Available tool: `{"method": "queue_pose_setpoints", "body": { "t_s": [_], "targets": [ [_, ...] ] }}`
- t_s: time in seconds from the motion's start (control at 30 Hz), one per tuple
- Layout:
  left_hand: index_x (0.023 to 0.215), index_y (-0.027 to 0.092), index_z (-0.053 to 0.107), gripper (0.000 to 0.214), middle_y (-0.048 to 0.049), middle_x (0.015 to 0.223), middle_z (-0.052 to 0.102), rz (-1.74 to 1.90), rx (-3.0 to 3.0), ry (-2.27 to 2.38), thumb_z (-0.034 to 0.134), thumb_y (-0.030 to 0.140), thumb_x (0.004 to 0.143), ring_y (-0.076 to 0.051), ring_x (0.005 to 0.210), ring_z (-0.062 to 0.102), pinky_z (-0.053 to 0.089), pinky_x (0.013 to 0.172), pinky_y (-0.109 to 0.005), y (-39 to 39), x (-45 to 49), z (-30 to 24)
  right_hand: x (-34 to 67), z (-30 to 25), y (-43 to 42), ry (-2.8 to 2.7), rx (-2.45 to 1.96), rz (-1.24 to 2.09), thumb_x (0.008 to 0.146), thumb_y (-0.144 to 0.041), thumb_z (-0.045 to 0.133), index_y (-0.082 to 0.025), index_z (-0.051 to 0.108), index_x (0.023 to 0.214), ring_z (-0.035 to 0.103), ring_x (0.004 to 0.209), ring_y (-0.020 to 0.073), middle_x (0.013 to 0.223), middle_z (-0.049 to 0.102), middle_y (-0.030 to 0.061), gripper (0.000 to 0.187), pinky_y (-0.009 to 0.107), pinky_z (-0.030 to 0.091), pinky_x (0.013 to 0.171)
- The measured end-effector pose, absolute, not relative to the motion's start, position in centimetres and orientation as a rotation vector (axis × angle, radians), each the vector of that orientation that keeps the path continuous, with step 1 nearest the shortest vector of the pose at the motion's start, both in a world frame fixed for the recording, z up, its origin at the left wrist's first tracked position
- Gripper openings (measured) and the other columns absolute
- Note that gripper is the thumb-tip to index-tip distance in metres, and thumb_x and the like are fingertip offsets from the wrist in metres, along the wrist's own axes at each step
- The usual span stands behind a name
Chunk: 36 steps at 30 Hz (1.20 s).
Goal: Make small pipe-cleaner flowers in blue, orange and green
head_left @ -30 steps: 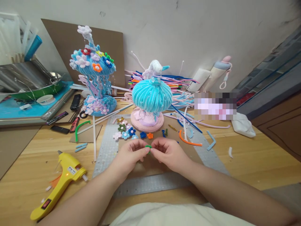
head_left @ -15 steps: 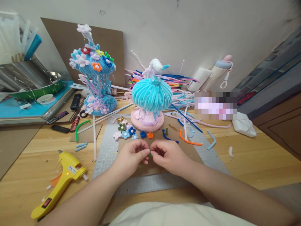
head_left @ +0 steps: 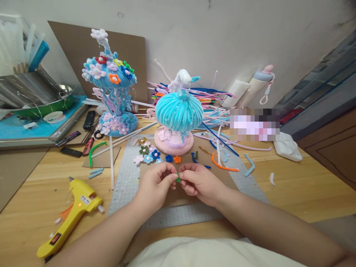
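Note:
Between my two hands, low over a brown cardboard sheet [head_left: 167, 200], is a small green pipe cleaner piece [head_left: 178, 178], mostly covered by fingertips. My left hand [head_left: 157, 181] pinches it from the left with thumb and forefinger. From the right, my right hand [head_left: 198, 181] grips it the same way, its other fingers curled. Just beyond my hands lie an orange pipe cleaner flower [head_left: 177, 159], a dark blue flower [head_left: 169, 158] and several others in blue, pink and green. Behind them stands a turquoise fuzzy dome [head_left: 179, 111] on a round pink base [head_left: 174, 146].
A yellow glue gun [head_left: 79, 211] lies at the left. Behind it rises a blue, flower-covered jellyfish-like model [head_left: 109, 74]. Cut pipe cleaners, including an orange one [head_left: 222, 165], are scattered to the right. A grey cutting mat [head_left: 122, 189] lies under the cardboard.
My right hand's fingers have shifted around the green piece, and more of it shows between the fingertips. My left hand keeps its pinch.

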<state>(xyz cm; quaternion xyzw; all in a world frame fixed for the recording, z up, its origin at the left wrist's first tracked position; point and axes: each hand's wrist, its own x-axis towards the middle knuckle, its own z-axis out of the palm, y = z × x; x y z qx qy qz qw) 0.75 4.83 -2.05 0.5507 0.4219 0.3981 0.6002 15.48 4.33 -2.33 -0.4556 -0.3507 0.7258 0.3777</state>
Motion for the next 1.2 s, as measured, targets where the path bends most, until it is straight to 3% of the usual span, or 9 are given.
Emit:
{"method": "queue_pose_setpoints", "body": {
  "t_s": [0.23,0.37,0.5,0.77,1.2],
  "targets": [
    [0.076,0.012,0.060,0.023,-0.0006,0.064,0.061,0.823,0.871,0.867,0.074,0.027,0.065,-0.010,0.057,0.056,0.049,0.057,-0.022,5.4,0.4,-2.2,15.9,-2.2,4.4,-1.155,-1.208,1.618,0.073,-0.027,0.058,-0.017,0.050,0.070,0.041,0.034,0.0040,0.049,0.050,-0.0071,0.013,0.015,0.029,0.033],
    [0.074,0.011,0.062,0.016,0.0002,0.062,0.059,0.738,0.724,0.818,0.073,0.021,0.069,-0.006,0.054,0.054,0.049,0.055,-0.016,5.6,-0.1,-2.1,16.1,-2.7,4.3,-1.299,-1.135,1.491,0.074,-0.025,0.060,-0.018,0.054,0.081,0.049,0.045,0.0066,0.063,0.055,-0.0040,0.011,0.019,0.040,0.042],
    [0.073,0.011,0.063,0.012,0.0005,0.061,0.058,0.734,0.647,0.802,0.072,0.016,0.068,-0.005,0.053,0.054,0.050,0.054,-0.014,5.6,-0.2,-1.8,16.5,-3.1,4.1,-1.574,-1.155,1.152,0.079,-0.025,0.058,-0.018,0.061,0.089,0.057,0.059,0.0114,0.078,0.063,0.0026,0.012,0.024,0.047,0.054],
    [0.073,0.012,0.062,0.013,0.0013,0.059,0.057,0.687,0.715,0.807,0.072,0.020,0.069,-0.005,0.051,0.052,0.048,0.051,-0.015,5.4,-0.3,-1.8,17.4,-2.6,4.2,-1.969,-1.064,0.672,0.084,-0.022,0.054,-0.021,0.064,0.091,0.061,0.072,0.0159,0.082,0.068,0.0049,0.012,0.028,0.047,0.067],
    [0.064,0.011,0.060,0.019,0.0017,0.055,0.054,0.677,0.641,0.819,0.075,0.024,0.065,-0.005,0.048,0.047,0.041,0.047,-0.015,5.1,0.0,-2.7,16.7,-2.8,4.0,-2.004,-1.109,0.644,0.074,-0.014,0.054,-0.020,0.054,0.076,0.052,0.058,0.0110,0.068,0.057,-0.0002,0.006,0.022,0.044,0.056]
  ]
}}
